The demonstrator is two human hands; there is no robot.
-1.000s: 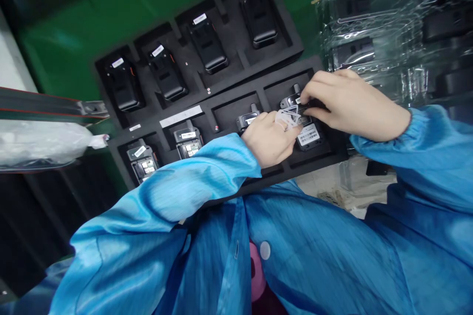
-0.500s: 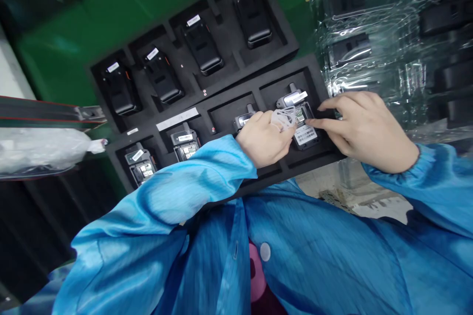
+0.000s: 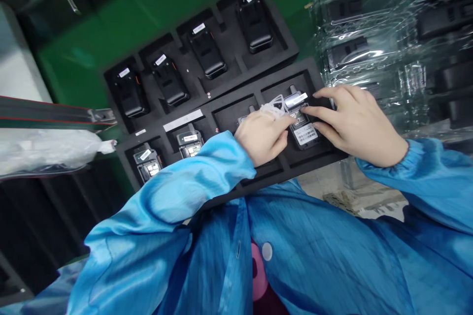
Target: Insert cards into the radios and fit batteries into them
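Observation:
In the near black foam tray (image 3: 236, 93) lies a handheld device (image 3: 305, 135) with a stub antenna, its back open, a silver slot area and a barcode label showing. My left hand (image 3: 264, 135) is closed on a tangle of thin white cords or strips (image 3: 275, 107), its thumb and finger reaching the open slot area. From the other side, my right hand (image 3: 354, 120) has its fingers apart, index fingertip at the slot area and thumb by the device's edge. Another opened device (image 3: 242, 119) is mostly hidden behind my left hand.
Two more opened devices (image 3: 191, 145) sit to the left in the near tray. Behind it, a second foam tray (image 3: 229, 56) holds several closed black devices (image 3: 209, 54). Clear plastic trays (image 3: 391, 66) with black parts stand at right. A plastic bag (image 3: 48, 150) lies at left.
My left hand's fingertips have moved onto the device's slot area. My right index fingertip has shifted slightly up and left on it. The view has shifted a little.

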